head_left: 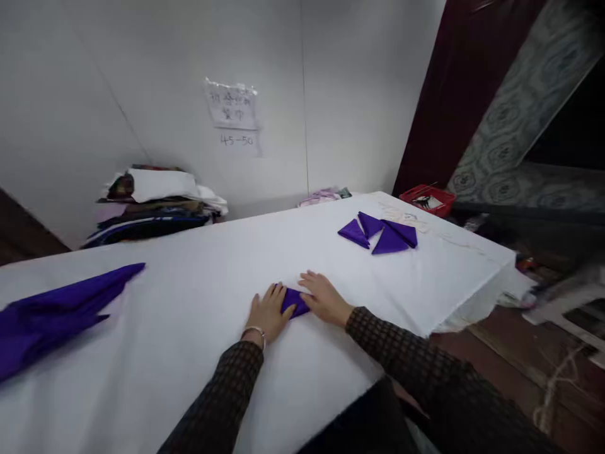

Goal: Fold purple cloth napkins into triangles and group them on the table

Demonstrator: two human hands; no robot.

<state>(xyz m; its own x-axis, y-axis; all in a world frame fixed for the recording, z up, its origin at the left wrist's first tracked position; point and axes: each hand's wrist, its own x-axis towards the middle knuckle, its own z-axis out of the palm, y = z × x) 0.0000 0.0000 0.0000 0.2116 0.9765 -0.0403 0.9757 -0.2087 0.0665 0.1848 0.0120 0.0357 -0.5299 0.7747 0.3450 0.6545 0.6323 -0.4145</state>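
Observation:
A small folded piece of purple cloth (295, 301) lies on the white table between my two hands. My left hand (270, 313) rests flat over its left end, fingers stretched out. On the other side, my right hand (327, 299) has its fingers extended, touching the cloth's right edge with the thumb. Both palms hide parts of the cloth. Farther right on the table sit several folded purple triangles (390, 238), partly overlapping. To the far left, a larger crumpled purple cloth (51, 315) spreads out past the frame's edge.
The white table covering (198, 284) runs to a wall with paper signs (234, 116). A stack of folded fabrics (161, 198) stands at the back left, and pinkish cloth (321, 197) lies at the back. A red basket (428, 199) is beyond the far right corner.

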